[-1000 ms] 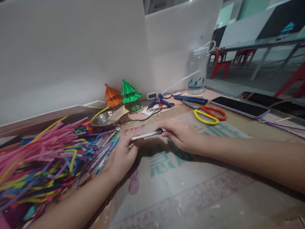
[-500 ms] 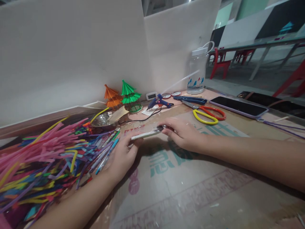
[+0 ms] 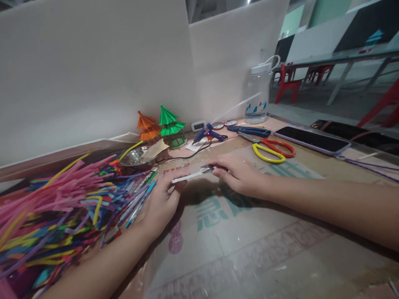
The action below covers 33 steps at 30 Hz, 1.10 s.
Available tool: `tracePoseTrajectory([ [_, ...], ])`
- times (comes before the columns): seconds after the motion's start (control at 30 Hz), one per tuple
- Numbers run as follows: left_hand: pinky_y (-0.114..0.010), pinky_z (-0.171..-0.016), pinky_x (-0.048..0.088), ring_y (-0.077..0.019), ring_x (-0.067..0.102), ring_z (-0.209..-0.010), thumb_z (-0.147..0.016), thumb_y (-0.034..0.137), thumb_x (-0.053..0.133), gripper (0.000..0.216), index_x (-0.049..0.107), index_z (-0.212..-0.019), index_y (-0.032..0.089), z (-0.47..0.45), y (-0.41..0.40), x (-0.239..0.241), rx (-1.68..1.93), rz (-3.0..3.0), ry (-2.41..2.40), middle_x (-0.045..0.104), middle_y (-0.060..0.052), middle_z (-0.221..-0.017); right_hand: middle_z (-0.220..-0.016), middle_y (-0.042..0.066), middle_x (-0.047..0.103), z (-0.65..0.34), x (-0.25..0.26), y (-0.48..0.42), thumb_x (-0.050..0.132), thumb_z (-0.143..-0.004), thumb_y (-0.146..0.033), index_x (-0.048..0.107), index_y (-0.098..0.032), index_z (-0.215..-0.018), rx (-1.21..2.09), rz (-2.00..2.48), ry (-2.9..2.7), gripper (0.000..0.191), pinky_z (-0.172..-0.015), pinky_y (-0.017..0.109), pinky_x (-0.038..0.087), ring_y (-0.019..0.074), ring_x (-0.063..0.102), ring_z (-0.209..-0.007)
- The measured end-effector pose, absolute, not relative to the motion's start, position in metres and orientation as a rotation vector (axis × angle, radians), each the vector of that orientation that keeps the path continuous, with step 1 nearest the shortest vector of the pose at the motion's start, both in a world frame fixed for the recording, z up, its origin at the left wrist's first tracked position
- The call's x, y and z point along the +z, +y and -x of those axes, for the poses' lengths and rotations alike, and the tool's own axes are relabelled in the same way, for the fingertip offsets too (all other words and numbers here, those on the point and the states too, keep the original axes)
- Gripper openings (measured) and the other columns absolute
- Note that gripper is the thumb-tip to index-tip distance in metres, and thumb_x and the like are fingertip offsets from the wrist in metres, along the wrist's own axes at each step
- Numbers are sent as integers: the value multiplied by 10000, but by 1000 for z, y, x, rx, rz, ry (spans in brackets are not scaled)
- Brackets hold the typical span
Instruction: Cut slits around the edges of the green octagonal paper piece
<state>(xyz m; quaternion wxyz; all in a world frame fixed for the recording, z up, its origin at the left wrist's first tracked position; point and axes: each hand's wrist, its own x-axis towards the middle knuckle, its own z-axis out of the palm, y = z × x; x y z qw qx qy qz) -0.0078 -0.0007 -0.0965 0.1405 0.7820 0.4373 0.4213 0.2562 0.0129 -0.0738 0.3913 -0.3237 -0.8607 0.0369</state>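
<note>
Pinched in my left hand [image 3: 163, 197] is a thin, flat white piece [image 3: 190, 176], seen nearly edge-on. Its far end points toward my right hand [image 3: 238, 172]. Between the thumb and fingers of that hand sits a small dark pointed metal tool [image 3: 207, 167], its tip at the end of the white piece. The fingers cover most of the tool, so its exact kind is hidden. Both hands hover over a printed plastic sheet [image 3: 224, 249] on the table.
Colourful pipe cleaners [image 3: 62, 199] and pens [image 3: 141, 203] crowd the left. Behind stand a metal bowl [image 3: 132, 157], orange [image 3: 148, 126] and green [image 3: 170, 124] pagoda models, and a glue gun [image 3: 205, 133]. Scissors [image 3: 271, 150], pliers [image 3: 249, 131], a phone [image 3: 311, 140] and a bottle [image 3: 258, 95] occupy the right.
The white piece has tilted slightly and shows a thinner edge. The dark tool's tip has turned a little in my right hand. Both hands stay in nearly the same place.
</note>
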Motion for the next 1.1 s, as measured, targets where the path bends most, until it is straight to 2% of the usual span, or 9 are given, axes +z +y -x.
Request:
tracePoseTrajectory([
  [0.13,-345,-999,471,-203,641,-1137,-966,243,544,247,679,-1169,285,9,0,-98,1216,-2289,1251,716,-23,-1205,-1092,130,747,-258,-74,14,442,-1018,-306,677,-149,-1171,127,818,-2222,321,-877,405,521,252,678,-1021],
  [0.27,-332,-1010,467,-189,644,-1142,-905,101,547,388,666,-1202,320,12,2,-101,1180,-2388,1217,716,8,-1219,-1082,134,748,-255,-72,10,440,-1021,-290,671,-140,-1185,123,752,-2261,320,-863,405,523,250,679,-1004],
  [0.37,-312,-1001,469,-175,648,-1129,-879,67,552,442,662,-1212,338,13,2,-103,1176,-2408,1208,720,28,-1209,-1075,120,749,-254,-72,8,444,-1028,-296,672,-150,-1180,101,743,-2263,311,-861,388,519,239,680,-998],
  [0.6,-279,-946,490,-159,670,-1055,-901,111,561,342,687,-1157,298,7,0,-100,1217,-2364,1219,744,24,-1138,-1052,106,748,-255,-73,9,447,-1036,-300,672,-167,-1162,31,688,-2276,290,-852,381,511,225,667,-982],
  [0.93,-309,-949,500,-174,674,-1051,-902,120,547,324,697,-1140,281,6,-1,-100,1190,-2361,1238,749,13,-1128,-932,81,748,-254,-69,8,460,-1025,-272,699,-170,-1100,6,642,-2260,270,-758,335,494,211,662,-881],
  [1.1,-307,-924,513,-177,681,-1027,-935,183,545,259,703,-1123,265,4,-4,-96,1192,-2362,1257,753,0,-1109,-997,96,757,-254,-70,8,462,-1020,-278,698,-155,-1112,66,739,-2218,281,-801,345,508,221,676,-924],
])
